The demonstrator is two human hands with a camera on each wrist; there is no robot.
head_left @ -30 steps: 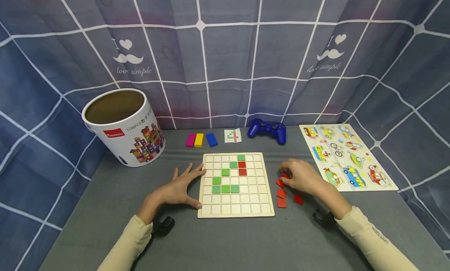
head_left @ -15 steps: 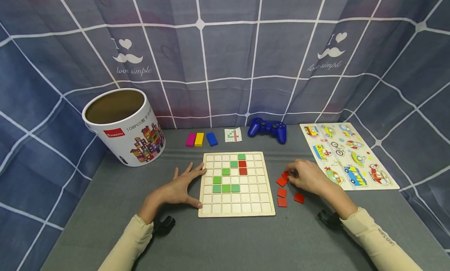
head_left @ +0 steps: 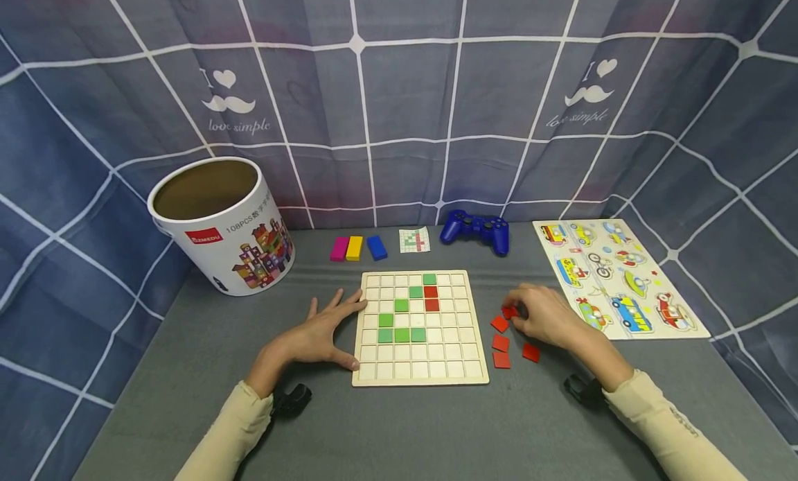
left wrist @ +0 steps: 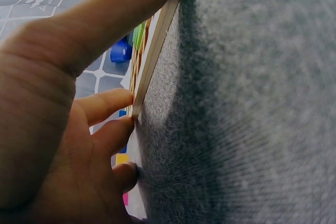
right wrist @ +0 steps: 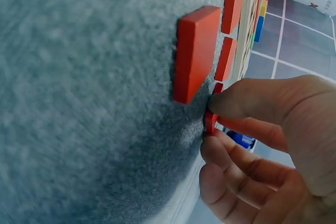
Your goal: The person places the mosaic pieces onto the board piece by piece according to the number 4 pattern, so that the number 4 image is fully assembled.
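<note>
- Carrying the whole lot is the grey desk [head_left: 399, 432], with its near edge cut off by the frame.
- The wooden grid board [head_left: 433, 335] is laid flat in the middle. Probably light and stiff, easily nudged, so best held by the rim. In the left wrist view it's only caught edge-on, so the face can't be read there.
- The left hand [head_left: 314, 335] is spread along the board's left edge, fingers touching it, nothing clutched.
- The right hand [head_left: 545, 318] is placed right of the board, and a red tile [head_left: 510, 312] is pinched in its fingers.
- Other red tiles [head_left: 501, 343] are scattered nearby.
- The pinched one looks hard and light, maybe a bit slick, so best taken by opposite edges. It's half covered by the thumb; whether it's lifted off the desk can't be made out.
</note>
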